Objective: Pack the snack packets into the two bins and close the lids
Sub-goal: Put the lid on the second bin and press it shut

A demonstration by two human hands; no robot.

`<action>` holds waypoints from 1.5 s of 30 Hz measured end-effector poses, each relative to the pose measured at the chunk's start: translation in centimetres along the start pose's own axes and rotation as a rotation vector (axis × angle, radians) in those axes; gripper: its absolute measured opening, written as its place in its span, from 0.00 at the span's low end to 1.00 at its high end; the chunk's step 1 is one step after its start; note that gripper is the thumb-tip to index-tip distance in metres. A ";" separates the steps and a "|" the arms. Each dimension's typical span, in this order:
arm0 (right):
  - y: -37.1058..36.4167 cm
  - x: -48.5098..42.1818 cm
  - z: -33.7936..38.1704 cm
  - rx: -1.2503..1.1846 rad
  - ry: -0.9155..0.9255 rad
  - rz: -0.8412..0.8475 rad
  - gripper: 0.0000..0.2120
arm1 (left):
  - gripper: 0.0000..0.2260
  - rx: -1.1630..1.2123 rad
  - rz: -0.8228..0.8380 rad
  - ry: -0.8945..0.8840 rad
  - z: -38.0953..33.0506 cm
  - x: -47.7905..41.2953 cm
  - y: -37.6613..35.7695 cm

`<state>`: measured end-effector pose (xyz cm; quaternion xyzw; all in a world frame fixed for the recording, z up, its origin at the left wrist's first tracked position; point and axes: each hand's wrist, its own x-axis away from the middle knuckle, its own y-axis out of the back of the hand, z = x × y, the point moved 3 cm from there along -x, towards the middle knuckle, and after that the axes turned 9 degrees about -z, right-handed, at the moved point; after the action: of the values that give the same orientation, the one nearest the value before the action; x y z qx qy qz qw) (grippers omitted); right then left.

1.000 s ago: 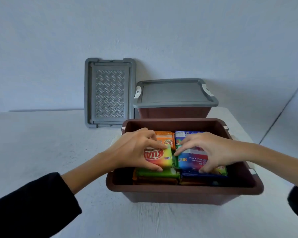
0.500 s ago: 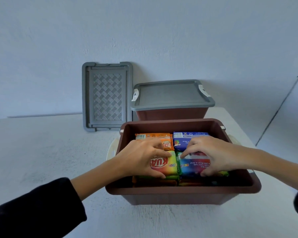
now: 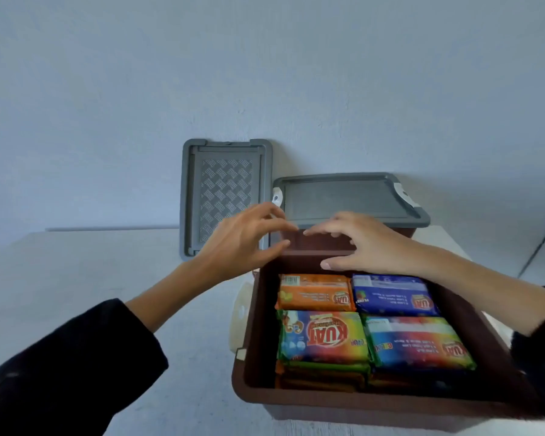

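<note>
At frame centre the left hand point(image 3: 239, 243) and right hand point(image 3: 362, 247) hover over the far rim of the open bin point(image 3: 375, 401), fingers spread, holding nothing. Four snack packets point(image 3: 324, 336) top that bin at lower right, with more beneath, perhaps one layer. Two bins, two lids: a closed bin point(image 3: 346, 196) behind, a loose lid point(image 3: 224, 184) leaning on the wall point(image 3: 265, 73). A hasty reach could topple that lid; a proud packet could stop it seating.

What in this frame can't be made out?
Head view:
Rear bin contents: hidden by its closed lid.
Lower packets in front bin: covered by the top layer.
Packet small print: blurred.
Right sleeve: cut off by the frame edge.
</note>
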<state>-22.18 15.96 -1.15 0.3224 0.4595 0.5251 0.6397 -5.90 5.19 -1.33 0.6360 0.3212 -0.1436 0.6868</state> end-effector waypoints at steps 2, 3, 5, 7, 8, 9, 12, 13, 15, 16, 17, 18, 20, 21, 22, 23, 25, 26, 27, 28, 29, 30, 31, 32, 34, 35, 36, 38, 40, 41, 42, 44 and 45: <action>-0.8 -2.9 1.0 0.002 0.011 -0.073 0.27 | 0.16 -0.026 -0.083 0.065 3.0 0.1 0.6; -1.2 -4.4 1.3 -0.004 0.010 -0.107 0.28 | 0.15 -0.035 -0.114 0.107 4.5 0.2 0.7; -2.5 -7.6 1.9 -0.032 0.001 -0.162 0.30 | 0.17 -0.039 -0.159 0.197 7.7 0.4 0.7; -4.0 -11.0 2.1 -0.051 -0.032 -0.199 0.32 | 0.22 -0.039 -0.189 0.291 10.9 0.6 0.6; -4.8 -12.6 2.1 -0.052 -0.055 -0.206 0.33 | 0.24 -0.039 -0.197 0.345 12.7 0.7 0.4; -5.6 -14.2 2.0 -0.053 -0.084 -0.210 0.35 | 0.26 -0.036 -0.200 0.401 14.4 0.8 0.2; -7.4 -18.5 1.3 0.069 -0.183 -0.208 0.41 | 0.31 -0.007 -0.179 0.564 19.4 1.1 -0.8; -7.9 -19.8 0.8 0.133 -0.221 -0.211 0.43 | 0.33 0.009 -0.158 0.618 20.9 1.2 -1.4; -8.9 -21.8 0.0 0.184 -0.310 -0.213 0.46 | 0.36 0.047 -0.106 0.709 23.3 1.5 -2.8; -9.4 -22.4 -0.4 0.185 -0.349 -0.212 0.47 | 0.37 0.069 -0.084 0.737 24.3 1.6 -3.5; -9.9 -22.9 -0.8 0.188 -0.381 -0.212 0.47 | 0.38 0.098 -0.065 0.756 25.1 1.6 -4.3; -10.4 -23.1 -1.1 0.197 -0.406 -0.211 0.48 | 0.40 0.138 -0.052 0.768 25.6 1.7 -5.2; -11.1 -23.3 -1.5 0.221 -0.428 -0.212 0.49 | 0.42 0.207 -0.047 0.778 26.0 1.8 -6.6; -11.2 -23.4 -1.5 0.230 -0.427 -0.216 0.50 | 0.43 0.208 -0.051 0.774 26.0 1.8 -7.2; -11.2 -23.4 -1.5 0.233 -0.423 -0.223 0.50 | 0.44 0.187 -0.054 0.768 25.9 1.8 -7.5; -11.1 -23.3 -1.4 0.224 -0.420 -0.229 0.50 | 0.45 0.157 -0.058 0.761 25.8 1.8 -7.8; -11.0 -23.2 -1.2 0.171 -0.407 -0.243 0.49 | 0.45 0.112 -0.069 0.745 25.8 1.9 -7.8; -10.9 -23.1 -0.9 0.132 -0.397 -0.252 0.49 | 0.45 0.107 -0.069 0.744 25.8 2.0 -7.7; -10.8 -23.1 -0.6 0.092 -0.385 -0.266 0.49 | 0.45 0.104 -0.065 0.748 25.9 2.0 -7.4; -10.6 -23.0 -0.3 0.061 -0.373 -0.283 0.49 | 0.45 0.094 -0.063 0.750 25.9 2.1 -6.9; -10.4 -23.0 0.2 0.042 -0.362 -0.302 0.49 | 0.45 0.080 -0.068 0.749 26.0 2.0 -6.3; -10.0 -23.0 0.7 0.033 -0.348 -0.323 0.49 | 0.45 0.067 -0.078 0.746 26.0 1.9 -5.6; -9.6 -23.0 1.2 0.033 -0.332 -0.348 0.48 | 0.45 0.057 -0.093 0.740 26.1 1.7 -4.6; -9.0 -23.0 1.9 0.041 -0.312 -0.379 0.48 | 0.45 0.049 -0.113 0.729 26.1 1.4 -3.5; -7.3 -22.9 3.4 0.084 -0.266 -0.452 0.47 | 0.44 0.038 -0.163 0.697 25.9 0.7 -0.9; -6.4 -22.7 4.2 0.116 -0.245 -0.486 0.47 | 0.44 0.032 -0.189 0.680 25.5 0.4 0.4; -5.3 -22.4 4.9 0.147 -0.227 -0.515 0.47 | 0.44 0.024 -0.213 0.664 25.1 0.0 1.6; -3.0 -21.5 6.2 0.188 -0.200 -0.556 0.47 | 0.44 0.013 -0.252 0.643 23.6 -0.8 3.9; -0.6 -20.1 7.2 0.209 -0.179 -0.574 0.47 | 0.44 0.001 -0.281 0.633 21.6 -1.6 5.9; 0.6 -19.3 7.5 0.219 -0.171 -0.584 0.47 | 0.43 -0.006 -0.295 0.628 20.5 -2.0 6.8; 1.8 -18.3 7.8 0.229 -0.164 -0.593 0.47 | 0.43 -0.009 -0.308 0.621 19.3 -2.4 7.7; 4.1 -16.0 8.2 0.242 -0.156 -0.598 0.48 | 0.43 -0.009 -0.324 0.609 16.6 -3.3 9.3; 5.1 -14.7 8.4 0.241 -0.157 -0.594 0.48 | 0.43 -0.008 -0.326 0.603 15.2 -3.6 9.8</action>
<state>-16.76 3.50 10.21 0.2872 0.5414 0.2311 0.7556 1.28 -8.73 8.34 0.5872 0.6079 -0.0559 0.5315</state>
